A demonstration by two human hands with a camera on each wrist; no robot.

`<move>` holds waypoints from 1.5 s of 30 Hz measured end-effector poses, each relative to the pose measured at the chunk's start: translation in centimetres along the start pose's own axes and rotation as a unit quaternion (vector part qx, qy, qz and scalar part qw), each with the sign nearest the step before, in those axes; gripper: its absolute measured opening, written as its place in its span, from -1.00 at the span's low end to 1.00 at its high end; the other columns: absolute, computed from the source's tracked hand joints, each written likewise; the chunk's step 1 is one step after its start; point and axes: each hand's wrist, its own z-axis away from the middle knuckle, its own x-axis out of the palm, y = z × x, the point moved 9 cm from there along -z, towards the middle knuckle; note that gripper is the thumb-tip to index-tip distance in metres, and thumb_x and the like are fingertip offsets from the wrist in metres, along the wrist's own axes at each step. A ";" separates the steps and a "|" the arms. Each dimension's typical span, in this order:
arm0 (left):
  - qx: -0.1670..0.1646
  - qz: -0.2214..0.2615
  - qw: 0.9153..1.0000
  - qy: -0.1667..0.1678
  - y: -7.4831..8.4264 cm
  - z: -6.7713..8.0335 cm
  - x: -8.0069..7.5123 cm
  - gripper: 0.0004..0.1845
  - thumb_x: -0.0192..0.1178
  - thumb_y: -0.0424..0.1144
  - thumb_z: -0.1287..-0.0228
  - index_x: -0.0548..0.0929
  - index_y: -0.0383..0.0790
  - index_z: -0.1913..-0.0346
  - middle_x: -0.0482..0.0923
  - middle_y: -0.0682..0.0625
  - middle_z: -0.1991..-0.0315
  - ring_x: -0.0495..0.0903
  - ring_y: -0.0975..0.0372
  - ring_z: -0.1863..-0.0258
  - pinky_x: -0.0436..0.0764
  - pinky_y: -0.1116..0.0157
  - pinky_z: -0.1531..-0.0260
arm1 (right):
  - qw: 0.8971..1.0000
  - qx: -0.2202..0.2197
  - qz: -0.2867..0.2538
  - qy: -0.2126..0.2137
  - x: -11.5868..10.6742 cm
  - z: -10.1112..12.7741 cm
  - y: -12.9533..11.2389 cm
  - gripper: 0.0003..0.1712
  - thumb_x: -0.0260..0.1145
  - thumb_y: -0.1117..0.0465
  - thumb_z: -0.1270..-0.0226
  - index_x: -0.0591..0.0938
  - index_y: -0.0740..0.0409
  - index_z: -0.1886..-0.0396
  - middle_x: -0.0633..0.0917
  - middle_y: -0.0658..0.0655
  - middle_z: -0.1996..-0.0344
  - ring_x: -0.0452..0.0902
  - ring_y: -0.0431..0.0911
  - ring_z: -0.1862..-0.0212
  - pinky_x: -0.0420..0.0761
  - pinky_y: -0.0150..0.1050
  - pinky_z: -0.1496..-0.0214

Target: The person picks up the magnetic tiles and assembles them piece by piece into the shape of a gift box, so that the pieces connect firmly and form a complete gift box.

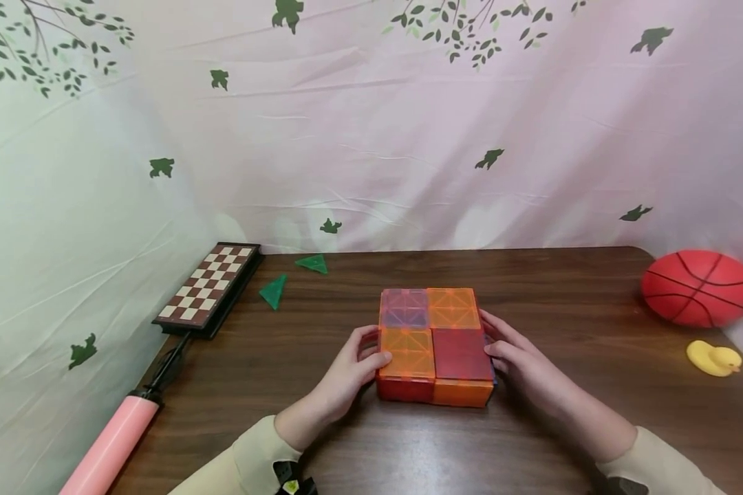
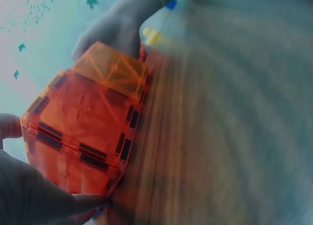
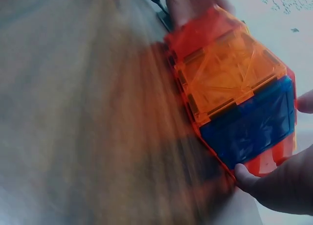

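Observation:
A low box of translucent magnetic tiles sits on the brown table, its top made of purple, orange and red squares. My left hand grips its left side, the thumb at the top edge and the fingers along the wall. On the opposite side my right hand holds the right wall. The left wrist view gives red and orange wall tiles with dark magnets along their edges. A blue tile beside an orange one appears in the right wrist view, near my right thumb. The box's underside is hidden.
Two green triangle tiles lie at the back left, beside a checkered board. A pink pump-like tube runs along the left edge. At the right are a red basketball and a yellow rubber duck. A leaf-patterned curtain hangs behind.

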 end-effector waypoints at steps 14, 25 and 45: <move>0.024 -0.246 0.962 0.114 1.9 -2.2 -6.2 -0.46 0.15 -0.18 -0.48 0.39 -0.45 -0.36 0.36 -0.40 -0.34 0.43 -0.18 -0.29 0.40 -0.13 -0.27 | 1.000 -0.013 0.011 -0.007 -1.6 -1.0 0.2 -0.25 -0.01 0.11 -0.62 -0.01 0.10 -0.67 0.03 0.34 -0.59 0.25 0.03 -0.40 0.48 -0.37 -0.20; -0.102 -0.532 0.830 0.134 3.1 -5.5 -18.9 -0.20 0.01 -0.07 -0.50 0.07 -0.70 -0.47 -0.01 -0.57 -0.49 0.00 -0.30 -0.51 0.12 -0.13 -0.44 | 0.999 -0.017 -0.021 -0.017 -2.1 -1.6 0.3 -0.28 -0.05 0.14 -0.65 -0.04 0.14 -0.67 0.07 0.33 -0.59 0.41 -0.31 -0.26 0.51 -0.34 -0.20; -0.034 -0.599 0.780 0.179 2.9 -3.1 -16.3 -0.34 0.18 -0.14 -0.39 0.36 -0.58 -0.36 0.32 -0.47 -0.31 0.36 -0.30 -0.25 0.48 -0.24 -0.09 | 1.000 -0.013 -0.019 -0.019 -2.2 -1.6 0.6 -0.27 -0.05 0.14 -0.65 -0.05 0.17 -0.66 0.05 0.37 -0.58 0.42 -0.30 -0.24 0.51 -0.35 -0.20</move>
